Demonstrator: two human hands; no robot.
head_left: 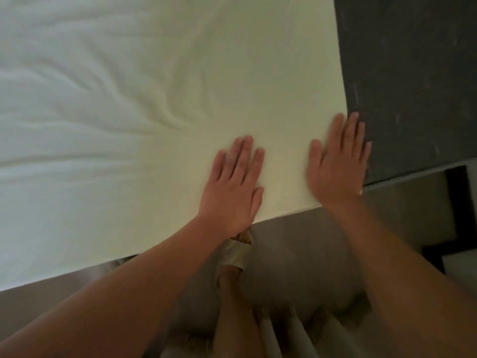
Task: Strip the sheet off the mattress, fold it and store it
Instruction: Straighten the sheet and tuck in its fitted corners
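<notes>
The sheet point(160, 104) lies spread over the bed, and both hands rest flat on it at its near right corner. The left hand point(233, 187) has straight fingers point(241, 156), slightly spread, pressing the cloth. The right hand point(336, 161) lies the same way, its fingertips reaching past the sheet's right edge onto the dark mattress point(413, 81). That corner sits just under the right hand, the nearer one. Creases run away to the far left. The floor point(296, 249) and a sandalled foot point(236, 251) lie below the near edge, leaving room to draw the cloth toward the body.
</notes>
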